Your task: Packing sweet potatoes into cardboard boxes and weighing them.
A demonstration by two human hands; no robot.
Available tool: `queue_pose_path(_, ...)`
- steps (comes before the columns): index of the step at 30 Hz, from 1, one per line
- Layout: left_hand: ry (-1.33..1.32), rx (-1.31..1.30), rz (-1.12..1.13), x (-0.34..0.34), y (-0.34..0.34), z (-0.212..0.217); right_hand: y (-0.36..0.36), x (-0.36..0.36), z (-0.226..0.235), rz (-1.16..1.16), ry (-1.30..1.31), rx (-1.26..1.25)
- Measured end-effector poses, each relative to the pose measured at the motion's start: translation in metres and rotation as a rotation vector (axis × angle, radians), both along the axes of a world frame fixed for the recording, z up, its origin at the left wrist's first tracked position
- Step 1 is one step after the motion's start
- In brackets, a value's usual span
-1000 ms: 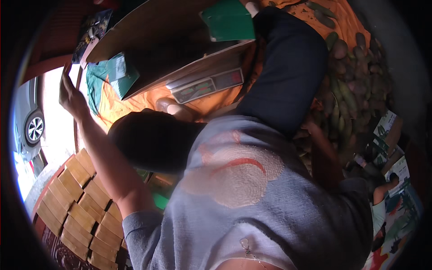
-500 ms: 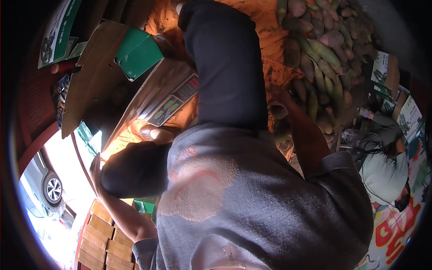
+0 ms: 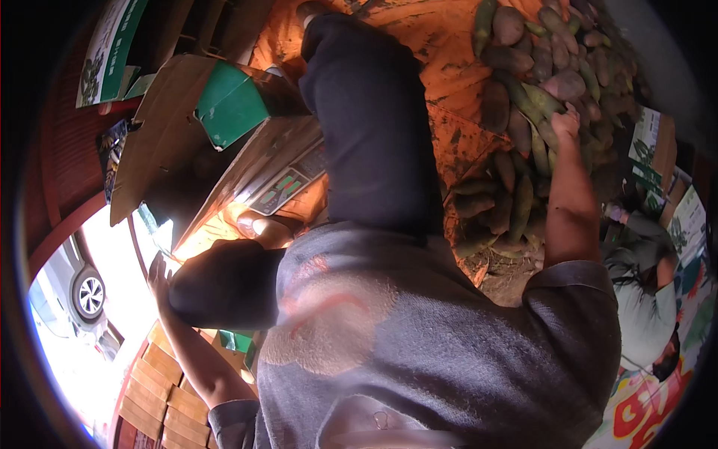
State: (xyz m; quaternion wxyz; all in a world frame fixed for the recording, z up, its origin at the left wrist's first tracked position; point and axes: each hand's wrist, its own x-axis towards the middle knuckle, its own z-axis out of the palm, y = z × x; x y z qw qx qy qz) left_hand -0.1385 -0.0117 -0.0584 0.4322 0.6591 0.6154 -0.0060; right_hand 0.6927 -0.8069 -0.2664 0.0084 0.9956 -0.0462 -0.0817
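At the right, my right hand (image 3: 566, 126) is at the pile, its fingers curled round the end of a long green vegetable (image 3: 540, 105). Around it lie large brownish-purple root vegetables (image 3: 562, 84) and more long green ones, some smeared with dirt. My left hand (image 3: 158, 277) is at my bent left knee, fingers stretched out and holding nothing that I can see. Ahead of it stands an open cardboard box (image 3: 161, 142) with a green flap (image 3: 230, 105); its inside is dark. Beside the box, a digital scale (image 3: 288, 183) is partly covered by my leg.
An orange sheet (image 3: 456, 67) lies under the pile. Cartons (image 3: 161, 389) are stacked at lower left, and printed boxes (image 3: 647, 146) stand at the right. Another person (image 3: 636, 299) sits at the far right. A car (image 3: 75, 292) shows outside at the left.
My right hand has moved from the near side of the pile, beside my leg, outward and farther away onto the long green vegetables. My left hand stays by the knee. The view has shifted slightly.
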Motion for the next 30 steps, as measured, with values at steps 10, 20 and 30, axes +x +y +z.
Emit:
queue_pose_path(10,0.041,0.113,0.138,0.0,-0.019,-0.036,-0.066,0.05,-0.003,0.179,0.219,-0.24)
queue_pose_path(20,0.103,0.186,0.088,0.02,-0.032,-0.026,0.011,-0.015,0.026,0.121,0.198,-0.432)
queue_pose_path(30,0.002,0.347,0.031,0.018,-0.033,-0.019,0.025,-0.056,-0.049,-0.444,0.395,0.433)
